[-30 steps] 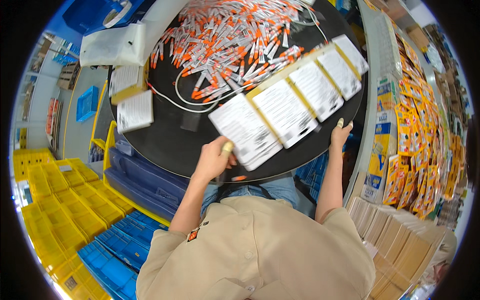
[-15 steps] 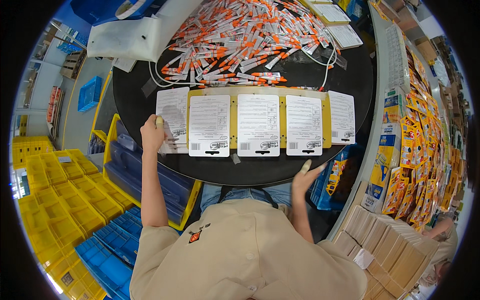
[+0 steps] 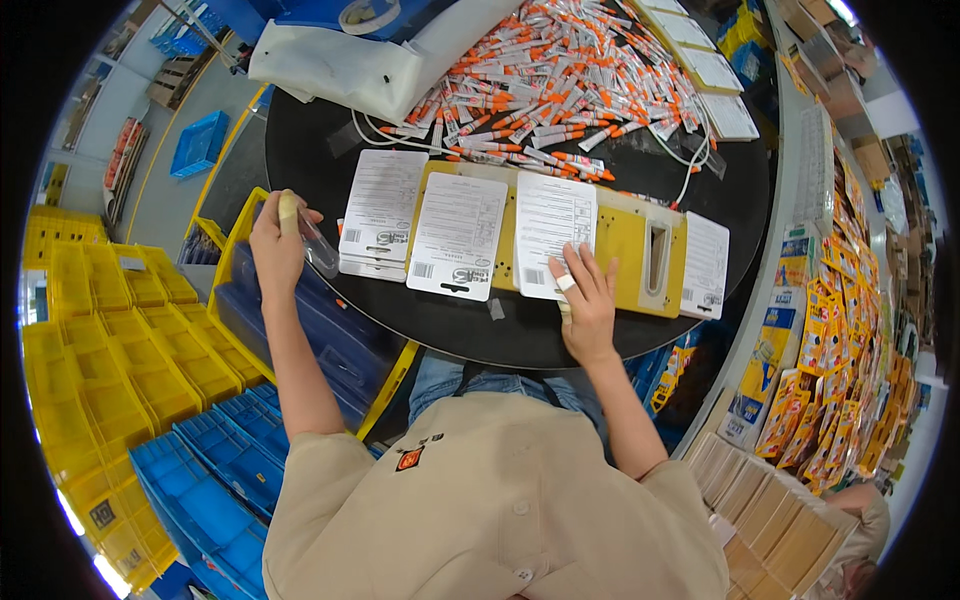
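Note:
At the table's left edge, my left hand (image 3: 280, 240) is closed on a clear plastic blister (image 3: 320, 252) that hangs beside a stack of white printed cards (image 3: 382, 205). A yellowish cover wraps its thumb. My right hand (image 3: 588, 305) has its fingers over the lower right corner of a white printed card (image 3: 553, 225), gripping it over the middle of a yellow fixture (image 3: 625, 255); another card's edge shows beneath. White and pale covers are on its fingers. One more card (image 3: 457, 230) lies on the fixture's left part, and a further card (image 3: 705, 265) is at its right end.
Many orange-capped tubes (image 3: 570, 75) are heaped at the back of the round black table (image 3: 420, 325). A white bag (image 3: 330, 70) lies back left. Yellow crates (image 3: 120, 360) and blue crates (image 3: 215, 470) stand at left; packaged goods (image 3: 830, 330) and a carton stack (image 3: 770, 500) at right.
My right hand has come up onto the cards, and the right-hand card has gone from its place to the middle, baring the fixture's slot. My left hand has moved off the left stack with the blister.

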